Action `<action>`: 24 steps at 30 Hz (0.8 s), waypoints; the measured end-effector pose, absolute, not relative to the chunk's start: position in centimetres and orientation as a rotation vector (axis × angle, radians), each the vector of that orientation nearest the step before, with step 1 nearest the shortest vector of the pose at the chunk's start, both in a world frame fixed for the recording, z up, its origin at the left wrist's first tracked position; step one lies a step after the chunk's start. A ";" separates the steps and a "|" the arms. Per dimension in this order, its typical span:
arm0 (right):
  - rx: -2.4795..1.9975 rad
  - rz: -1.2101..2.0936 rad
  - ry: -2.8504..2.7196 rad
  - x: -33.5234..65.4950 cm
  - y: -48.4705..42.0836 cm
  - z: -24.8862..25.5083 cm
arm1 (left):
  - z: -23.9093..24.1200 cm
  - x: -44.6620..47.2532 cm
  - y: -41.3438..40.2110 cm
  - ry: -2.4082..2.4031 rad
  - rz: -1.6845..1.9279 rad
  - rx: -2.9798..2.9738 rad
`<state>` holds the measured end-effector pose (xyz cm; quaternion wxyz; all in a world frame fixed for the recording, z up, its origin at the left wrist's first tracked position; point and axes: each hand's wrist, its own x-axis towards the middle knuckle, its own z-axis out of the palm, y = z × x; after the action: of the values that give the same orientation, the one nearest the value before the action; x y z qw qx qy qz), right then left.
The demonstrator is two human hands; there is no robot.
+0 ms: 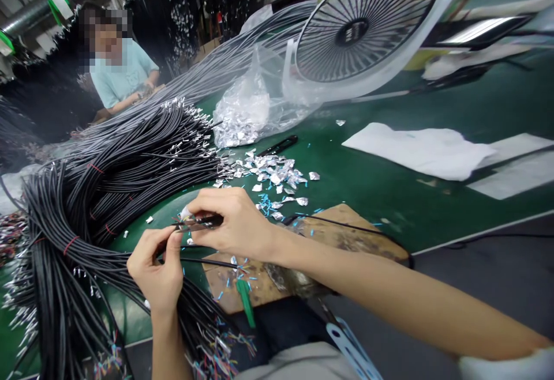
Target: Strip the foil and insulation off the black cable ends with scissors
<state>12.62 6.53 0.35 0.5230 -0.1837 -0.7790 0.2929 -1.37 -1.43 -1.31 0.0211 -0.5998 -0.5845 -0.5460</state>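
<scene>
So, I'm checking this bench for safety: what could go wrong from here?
The right hand holds a black-handled tool very close to the left hand, so a slip might nick it. Loose foil scraps lie on the same green table as the desk fan; if it is running, which I cannot tell, they might scatter. The black cable bundle runs past the table edge and could perhaps slide off.

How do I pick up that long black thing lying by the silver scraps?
I'd probably pinch the long black thing across its slim body near the right end, coming from above right: it lies flat on the green table, and its left end points toward the silver scraps.
</scene>
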 end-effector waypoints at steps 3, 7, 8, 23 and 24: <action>-0.484 0.818 -1.855 12.5 6.5 0.6 | -1.4 -1.4 -1.4 -1.817 -1.692 -1.857; -0.608 1.119 -1.818 12.6 6.5 1.3 | -1.5 -1.5 -1.3 -1.772 -1.714 -1.898; -0.640 1.207 -1.808 12.6 6.6 1.5 | -1.5 -1.5 -1.3 -1.755 -1.708 -1.918; -0.539 1.540 -1.556 12.8 6.9 1.7 | -0.8 -1.4 -1.6 -1.996 -1.589 -1.969; -0.515 1.500 -1.563 12.8 6.7 1.7 | -0.8 -1.4 -1.6 -2.010 -1.600 -1.958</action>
<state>12.85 6.70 1.70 0.4416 -0.2076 -0.6298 0.6044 -1.35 -1.64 -0.80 -0.0441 -0.6055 -0.6216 -0.4949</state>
